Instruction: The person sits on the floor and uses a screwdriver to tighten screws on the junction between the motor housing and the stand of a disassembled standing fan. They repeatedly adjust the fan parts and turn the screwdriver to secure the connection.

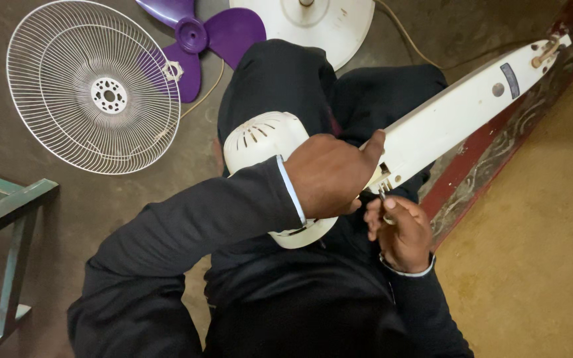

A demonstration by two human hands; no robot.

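Looking down, we see a dismantled pedestal fan spread across our lap and the floor. Our left hand lies over the joint where the vented white plastic motor housing meets the long white neck, fingers wrapped and forefinger stretched along the neck; it seems held that way to steady the joint against our knees. Our right hand sits just below it, curled narrowly around a small metal part at the opening in the neck; whether that is a tool tip or a plug prong we cannot tell. The neck slopes up and to the right, its far end with a round hole and a brownish knob resting near a carved red-brown ledge.

The loose pieces lie well apart on the dull concrete floor, presumably set aside to keep the lap free. The round wire grille lies flat, thin white ribs radiating from a perforated hub. Beside it, partly beneath its rim, lies the glossy purple blade, three broad lobes. The smooth white round base lies beyond our knees, with a pale cord trailing from it. A green-painted metal frame stands at left.
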